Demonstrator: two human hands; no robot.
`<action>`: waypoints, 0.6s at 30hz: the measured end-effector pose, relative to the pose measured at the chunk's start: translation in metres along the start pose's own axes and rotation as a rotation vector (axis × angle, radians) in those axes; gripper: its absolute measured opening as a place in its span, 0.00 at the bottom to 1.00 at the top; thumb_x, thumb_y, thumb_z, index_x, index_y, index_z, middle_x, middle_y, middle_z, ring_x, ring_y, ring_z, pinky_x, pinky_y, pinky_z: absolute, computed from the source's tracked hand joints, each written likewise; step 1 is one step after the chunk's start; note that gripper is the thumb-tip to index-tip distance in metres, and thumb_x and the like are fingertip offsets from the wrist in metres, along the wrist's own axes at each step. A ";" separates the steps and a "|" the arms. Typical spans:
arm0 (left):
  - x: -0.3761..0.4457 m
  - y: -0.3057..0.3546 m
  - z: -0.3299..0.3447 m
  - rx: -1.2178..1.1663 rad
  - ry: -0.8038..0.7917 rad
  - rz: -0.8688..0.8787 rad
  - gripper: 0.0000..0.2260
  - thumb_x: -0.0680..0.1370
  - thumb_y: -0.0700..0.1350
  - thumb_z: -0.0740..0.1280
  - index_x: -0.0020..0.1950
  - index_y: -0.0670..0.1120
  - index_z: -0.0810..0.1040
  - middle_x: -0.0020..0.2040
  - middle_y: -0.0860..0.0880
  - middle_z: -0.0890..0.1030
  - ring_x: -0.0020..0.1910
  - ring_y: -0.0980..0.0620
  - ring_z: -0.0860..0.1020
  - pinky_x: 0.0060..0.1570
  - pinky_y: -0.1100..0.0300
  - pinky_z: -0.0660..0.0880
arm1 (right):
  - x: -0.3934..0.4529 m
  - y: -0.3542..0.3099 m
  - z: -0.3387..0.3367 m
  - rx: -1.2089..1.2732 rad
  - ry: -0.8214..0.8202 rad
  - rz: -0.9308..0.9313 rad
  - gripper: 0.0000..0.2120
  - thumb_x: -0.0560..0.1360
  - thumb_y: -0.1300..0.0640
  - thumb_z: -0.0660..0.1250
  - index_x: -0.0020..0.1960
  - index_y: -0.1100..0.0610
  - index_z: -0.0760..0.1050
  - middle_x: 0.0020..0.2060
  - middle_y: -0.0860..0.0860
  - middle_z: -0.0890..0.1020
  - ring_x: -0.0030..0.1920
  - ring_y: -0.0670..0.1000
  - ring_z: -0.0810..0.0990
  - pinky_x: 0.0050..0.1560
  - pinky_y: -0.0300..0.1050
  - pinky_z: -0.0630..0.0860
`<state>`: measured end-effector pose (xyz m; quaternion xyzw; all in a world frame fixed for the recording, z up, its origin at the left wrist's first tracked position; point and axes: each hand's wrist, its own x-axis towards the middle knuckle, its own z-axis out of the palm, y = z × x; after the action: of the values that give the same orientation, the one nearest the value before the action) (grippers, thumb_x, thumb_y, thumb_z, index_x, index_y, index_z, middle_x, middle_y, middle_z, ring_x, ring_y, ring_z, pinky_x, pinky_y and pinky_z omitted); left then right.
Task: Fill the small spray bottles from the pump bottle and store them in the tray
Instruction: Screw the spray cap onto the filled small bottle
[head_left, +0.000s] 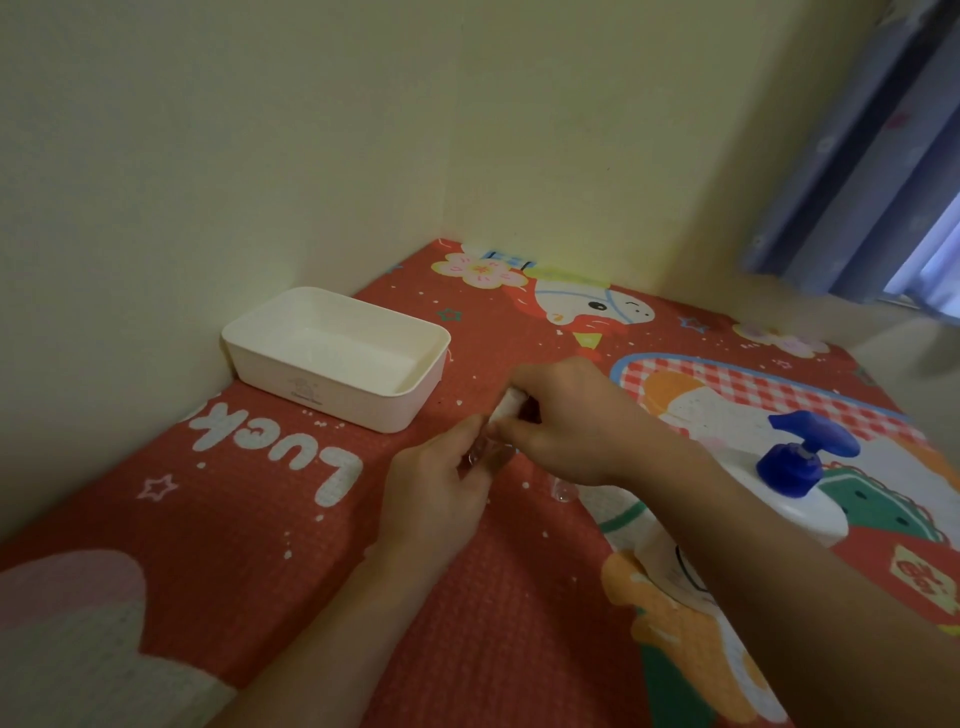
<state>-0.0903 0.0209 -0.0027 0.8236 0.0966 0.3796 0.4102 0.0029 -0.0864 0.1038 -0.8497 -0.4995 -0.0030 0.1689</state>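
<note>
Both hands meet over the red cartoon mat, mid-frame. Left hand has its fingers curled round a small clear spray bottle; only a bit of clear plastic shows between the fingers, so the fill level cannot be told. Right hand comes in from the right, fingers bent and pinching a white cap at the top end of that bottle, just above the left fingertips. Whether the cap is seated on the bottle or loose cannot be told.

Just below the right wrist, a second small clear piece lies on the mat, partly hidden by the arm; too blurred to identify.

White tray sits up and to the left of the fingers, near but apart from them, against the wall; nothing visible inside it. Pump bottle, white with a blue pump head, stands well to the right of the fingers, behind the right forearm. Blue curtain in the top right corner.
</note>
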 end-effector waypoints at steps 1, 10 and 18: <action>0.000 -0.001 0.001 0.005 0.018 0.006 0.14 0.76 0.59 0.64 0.55 0.54 0.83 0.34 0.53 0.83 0.32 0.56 0.79 0.29 0.59 0.72 | 0.001 -0.001 0.000 -0.005 0.016 0.010 0.05 0.73 0.53 0.67 0.42 0.53 0.79 0.37 0.46 0.83 0.39 0.46 0.81 0.42 0.50 0.80; 0.000 -0.002 0.006 0.026 0.064 -0.001 0.13 0.78 0.59 0.64 0.54 0.53 0.83 0.35 0.52 0.83 0.32 0.54 0.79 0.29 0.57 0.72 | -0.001 -0.001 0.006 0.049 0.094 0.079 0.09 0.73 0.49 0.68 0.41 0.54 0.77 0.34 0.47 0.80 0.35 0.46 0.78 0.37 0.46 0.77; 0.003 -0.008 0.013 -0.001 -0.024 -0.172 0.26 0.73 0.63 0.67 0.69 0.55 0.75 0.52 0.56 0.85 0.50 0.58 0.83 0.49 0.57 0.80 | 0.001 0.013 0.020 0.089 0.212 0.183 0.10 0.71 0.48 0.67 0.36 0.53 0.76 0.30 0.48 0.79 0.32 0.47 0.77 0.33 0.47 0.72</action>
<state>-0.0780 0.0195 -0.0116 0.8166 0.1618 0.3331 0.4427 0.0107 -0.0852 0.0811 -0.8782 -0.3991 -0.0551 0.2577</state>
